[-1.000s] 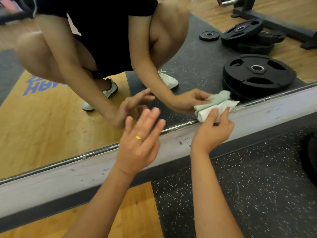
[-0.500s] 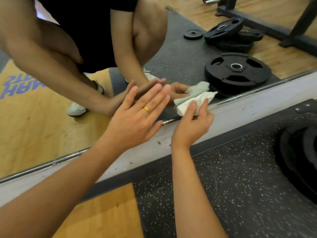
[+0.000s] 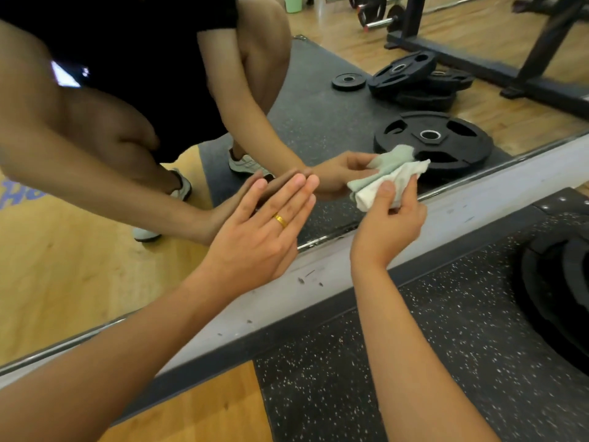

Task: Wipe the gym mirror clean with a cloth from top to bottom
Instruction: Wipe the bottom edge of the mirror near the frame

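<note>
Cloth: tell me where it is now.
In the head view, the cloth is right of centre, gripped by the right hand at the bottom of the mirror, beside the left hand.

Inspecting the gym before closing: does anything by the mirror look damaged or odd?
Yes: the pale ledge under the mirror carries dark scuffs and chips just below the left hand. The cloth in the right hand is bunched at the mirror's bottom edge; nothing else stands out.

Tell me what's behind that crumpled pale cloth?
The large wall mirror, near its bottom edge. The right hand grips the crumpled pale cloth; the glass it covers is hidden.
</note>
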Tool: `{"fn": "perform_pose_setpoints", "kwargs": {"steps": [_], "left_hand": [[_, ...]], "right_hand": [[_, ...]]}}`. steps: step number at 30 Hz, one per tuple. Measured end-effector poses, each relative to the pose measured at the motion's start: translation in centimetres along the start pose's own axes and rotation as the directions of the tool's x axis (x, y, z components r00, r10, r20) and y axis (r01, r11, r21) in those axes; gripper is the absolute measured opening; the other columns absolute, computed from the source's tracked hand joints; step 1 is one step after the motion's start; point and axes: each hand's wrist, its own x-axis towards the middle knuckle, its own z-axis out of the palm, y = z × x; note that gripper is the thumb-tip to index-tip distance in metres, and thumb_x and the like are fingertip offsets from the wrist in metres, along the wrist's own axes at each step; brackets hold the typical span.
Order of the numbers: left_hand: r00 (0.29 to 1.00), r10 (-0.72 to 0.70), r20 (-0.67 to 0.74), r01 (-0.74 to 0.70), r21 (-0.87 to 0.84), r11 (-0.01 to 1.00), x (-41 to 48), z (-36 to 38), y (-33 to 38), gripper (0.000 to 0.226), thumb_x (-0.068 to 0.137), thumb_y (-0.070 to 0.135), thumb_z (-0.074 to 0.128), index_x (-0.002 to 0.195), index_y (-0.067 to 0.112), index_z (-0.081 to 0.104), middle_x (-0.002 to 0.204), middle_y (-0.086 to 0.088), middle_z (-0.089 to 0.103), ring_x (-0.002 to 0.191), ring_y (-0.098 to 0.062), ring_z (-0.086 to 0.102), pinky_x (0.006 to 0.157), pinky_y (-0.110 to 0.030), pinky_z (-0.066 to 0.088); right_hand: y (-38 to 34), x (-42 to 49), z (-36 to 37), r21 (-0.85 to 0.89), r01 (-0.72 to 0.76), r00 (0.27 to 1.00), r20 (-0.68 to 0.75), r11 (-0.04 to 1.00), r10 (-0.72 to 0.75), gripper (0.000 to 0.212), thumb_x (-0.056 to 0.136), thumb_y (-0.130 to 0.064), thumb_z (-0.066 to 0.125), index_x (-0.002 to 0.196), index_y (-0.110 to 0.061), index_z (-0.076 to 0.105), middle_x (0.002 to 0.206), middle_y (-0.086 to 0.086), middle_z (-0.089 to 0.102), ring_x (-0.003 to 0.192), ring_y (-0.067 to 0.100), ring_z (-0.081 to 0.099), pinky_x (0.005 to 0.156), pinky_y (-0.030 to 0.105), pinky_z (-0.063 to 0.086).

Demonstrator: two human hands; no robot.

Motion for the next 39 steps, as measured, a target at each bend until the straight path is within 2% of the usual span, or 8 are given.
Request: {"fn": "perform_pose_setpoints", "kwargs": {"steps": [9,14,17,21,22,29,35,39], "left_hand": [[0.996,-0.043,-0.080,0.039,-0.050,0.998,0.2,0.1,0.2,0.060,0.098,0.026,0.050,0.153,0.002,0.044,0.165,-0.013,0.032,0.153,-0.025,0.030,0.125,-0.052,0.014],[0.998,-0.034,-0.043,0.031,-0.077,0.997,0.2,-0.3,0.2,0.060,0.097,0.025,0.049,0.152,0.000,0.044,0.165,-0.015,0.031,0.154,-0.028,0.029,0.125,-0.054,0.011],[0.999,-0.019,-0.035,0.017,-0.059,0.998,0.1,-0.2,-0.1,0.061,0.098,0.025,0.049,0.153,0.000,0.043,0.166,-0.015,0.030,0.154,-0.028,0.029,0.126,-0.053,0.008],[0.998,-0.018,-0.061,0.017,-0.022,1.000,0.2,0.1,0.3,0.059,0.099,0.024,0.052,0.152,0.002,0.045,0.164,-0.014,0.034,0.152,-0.028,0.033,0.126,-0.053,0.007],[0.997,-0.016,-0.071,0.015,-0.023,1.000,0.2,0.2,0.4,0.058,0.099,0.024,0.052,0.152,0.002,0.045,0.164,-0.013,0.034,0.152,-0.028,0.034,0.126,-0.053,0.007],[0.996,-0.049,-0.073,0.044,-0.066,0.997,0.0,-0.1,0.1,0.058,0.100,0.022,0.050,0.153,0.001,0.043,0.166,-0.014,0.031,0.154,-0.028,0.029,0.127,-0.052,0.007],[0.999,-0.022,-0.045,0.018,-0.075,0.997,-0.1,0.1,0.0,0.057,0.097,0.021,0.052,0.151,0.003,0.048,0.166,-0.012,0.031,0.154,-0.028,0.030,0.126,-0.053,0.010],[0.998,-0.037,-0.059,0.032,-0.076,0.997,0.0,0.0,0.1,0.056,0.097,0.020,0.053,0.150,0.002,0.048,0.165,-0.013,0.033,0.153,-0.028,0.031,0.127,-0.053,0.008]], "right_hand": [[2.6,2.3,-3.4,-0.178,0.126,0.975,0.203,0.976,-0.089,0.043,0.105,-0.028,0.061,0.146,-0.021,0.057,0.105,-0.003,0.047,0.087,0.003,0.054,0.079,0.004,0.042],[4.3,0.8,-3.7,-0.233,-0.090,0.985,0.124,0.968,0.121,0.046,0.105,-0.032,0.058,0.150,-0.021,0.053,0.109,0.005,0.053,0.088,0.005,0.054,0.091,0.029,0.052],[3.8,1.0,-3.1,-0.142,-0.160,0.984,0.053,0.977,0.169,0.047,0.103,-0.032,0.060,0.149,-0.021,0.054,0.108,0.005,0.057,0.093,0.012,0.058,0.096,0.038,0.054],[1.7,2.7,-2.1,-0.043,-0.100,0.995,0.011,0.994,0.101,0.047,0.104,-0.032,0.061,0.149,-0.021,0.055,0.111,0.004,0.059,0.093,0.005,0.060,0.081,0.012,0.051],[1.6,2.8,-1.8,-0.052,-0.103,0.994,0.013,0.993,0.104,0.047,0.104,-0.032,0.060,0.149,-0.021,0.055,0.111,0.004,0.059,0.093,0.005,0.060,0.081,0.013,0.051],[3.1,0.7,-2.6,-0.112,-0.191,0.979,0.044,0.975,0.197,0.045,0.105,-0.029,0.058,0.148,-0.018,0.056,0.107,0.000,0.054,0.097,0.015,0.058,0.098,0.043,0.053],[2.0,1.8,-2.3,-0.047,-0.085,0.995,0.048,0.995,0.087,0.046,0.104,-0.033,0.060,0.148,-0.022,0.055,0.108,0.001,0.056,0.094,0.001,0.059,0.082,0.013,0.049],[3.9,-1.1,-2.6,-0.104,-0.090,0.986,0.130,0.991,0.103,0.044,0.105,-0.033,0.058,0.148,-0.022,0.057,0.107,0.001,0.054,0.090,-0.005,0.056,0.085,0.018,0.051]]}}
